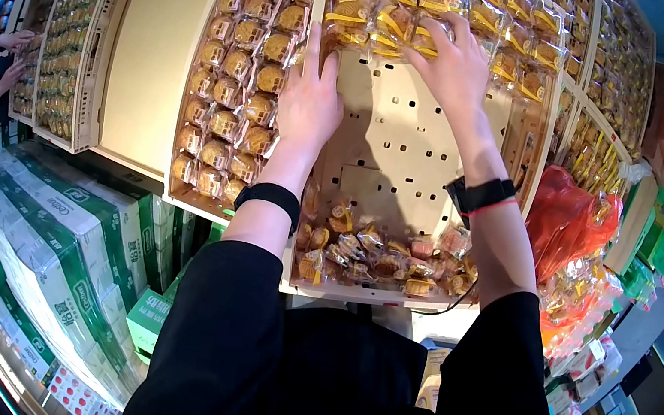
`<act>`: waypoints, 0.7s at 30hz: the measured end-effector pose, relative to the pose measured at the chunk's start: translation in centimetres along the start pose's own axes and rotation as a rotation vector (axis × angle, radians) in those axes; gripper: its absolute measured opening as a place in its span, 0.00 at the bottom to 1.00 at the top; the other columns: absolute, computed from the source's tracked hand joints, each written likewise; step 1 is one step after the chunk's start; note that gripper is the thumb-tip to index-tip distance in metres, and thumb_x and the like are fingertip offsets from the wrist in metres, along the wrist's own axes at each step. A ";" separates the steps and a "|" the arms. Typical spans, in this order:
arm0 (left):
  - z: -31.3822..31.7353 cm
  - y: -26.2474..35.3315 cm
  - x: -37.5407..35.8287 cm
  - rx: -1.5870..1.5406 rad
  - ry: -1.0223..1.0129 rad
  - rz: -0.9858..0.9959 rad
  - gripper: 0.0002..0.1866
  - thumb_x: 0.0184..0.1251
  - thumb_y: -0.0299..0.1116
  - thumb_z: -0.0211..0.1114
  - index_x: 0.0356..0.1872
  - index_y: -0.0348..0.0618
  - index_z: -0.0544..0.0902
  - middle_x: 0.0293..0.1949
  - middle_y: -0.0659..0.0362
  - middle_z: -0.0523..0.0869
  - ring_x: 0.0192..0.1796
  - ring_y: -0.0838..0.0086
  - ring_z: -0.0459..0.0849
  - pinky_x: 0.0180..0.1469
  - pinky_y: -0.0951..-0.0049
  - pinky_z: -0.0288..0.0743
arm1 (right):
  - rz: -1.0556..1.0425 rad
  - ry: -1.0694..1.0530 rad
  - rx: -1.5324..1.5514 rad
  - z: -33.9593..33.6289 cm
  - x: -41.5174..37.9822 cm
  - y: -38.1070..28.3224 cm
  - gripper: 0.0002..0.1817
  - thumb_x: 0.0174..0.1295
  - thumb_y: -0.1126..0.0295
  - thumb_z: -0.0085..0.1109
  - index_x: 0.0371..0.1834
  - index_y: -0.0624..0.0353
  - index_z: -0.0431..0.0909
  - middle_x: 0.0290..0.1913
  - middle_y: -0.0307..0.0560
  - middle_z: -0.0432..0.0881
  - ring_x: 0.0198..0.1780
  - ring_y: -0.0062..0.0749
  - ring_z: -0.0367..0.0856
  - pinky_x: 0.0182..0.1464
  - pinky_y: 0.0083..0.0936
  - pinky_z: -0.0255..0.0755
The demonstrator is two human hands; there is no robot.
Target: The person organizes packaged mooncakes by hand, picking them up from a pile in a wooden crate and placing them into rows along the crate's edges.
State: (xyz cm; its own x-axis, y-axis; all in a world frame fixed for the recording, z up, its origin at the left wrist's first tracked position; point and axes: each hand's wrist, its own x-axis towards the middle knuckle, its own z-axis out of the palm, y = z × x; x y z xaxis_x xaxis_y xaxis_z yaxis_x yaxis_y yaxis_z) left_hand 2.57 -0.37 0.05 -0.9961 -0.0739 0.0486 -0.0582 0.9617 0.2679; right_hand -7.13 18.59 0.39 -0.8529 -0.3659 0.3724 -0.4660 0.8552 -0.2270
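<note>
My left hand (310, 107) lies along the wooden divider at the display bin's left side, index finger stretched forward and the other fingers partly hidden. No item shows in it. My right hand (458, 69) reaches to the front edge of the rows of wrapped pastries (396, 20), which have yellow-printed clear wrappers. Its thumb and fingers are spread and touch the wrappers of the front row; I see nothing lifted. Below both hands is the bin's perforated bottom board (398, 144). Loose small wrapped pastries (388, 262) lie heaped at the near end.
Left of the divider stand rows of round wrapped pastries (233, 62), then a bare wooden panel (155, 62). A red plastic bag (569, 219) hangs at right. Green-and-white cartons (56, 225) are stacked lower left. Another person's hands (15, 57) work at far left.
</note>
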 end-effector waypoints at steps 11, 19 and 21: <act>0.1 -0.1 0.0 0.033 -0.034 0.004 0.27 0.50 0.26 0.61 0.56 0.39 0.72 0.72 0.50 0.53 0.46 0.53 0.80 0.41 0.61 0.82 | 0.041 -0.671 0.388 -1.6 -15.7 -7.0 0.14 0.52 0.67 0.62 0.41 0.57 0.74 0.38 0.50 0.79 0.45 0.45 0.78 0.46 0.37 0.75; 0.1 -0.1 0.2 0.049 -0.042 0.017 0.27 0.50 0.27 0.62 0.57 0.40 0.72 0.73 0.51 0.51 0.47 0.53 0.80 0.43 0.61 0.82 | 0.247 -0.895 0.611 -1.7 -19.8 -11.6 0.24 0.49 0.61 0.67 0.49 0.57 0.72 0.45 0.54 0.74 0.50 0.50 0.76 0.50 0.39 0.73; -0.3 0.2 0.3 0.046 -0.128 -0.041 0.29 0.50 0.28 0.63 0.59 0.44 0.71 0.74 0.51 0.47 0.53 0.52 0.79 0.45 0.59 0.81 | 0.247 -1.046 0.604 -2.0 -19.0 -11.0 0.26 0.49 0.60 0.68 0.51 0.55 0.72 0.48 0.55 0.72 0.52 0.51 0.75 0.53 0.39 0.72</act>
State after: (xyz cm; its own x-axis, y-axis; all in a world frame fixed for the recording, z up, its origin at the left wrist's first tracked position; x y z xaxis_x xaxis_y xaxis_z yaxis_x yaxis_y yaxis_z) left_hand 2.23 -0.30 0.41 -0.9930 -0.0818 -0.0853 -0.0990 0.9699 0.2226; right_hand 14.67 16.86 -2.43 -0.5819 -0.5739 -0.5762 -0.0629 0.7382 -0.6717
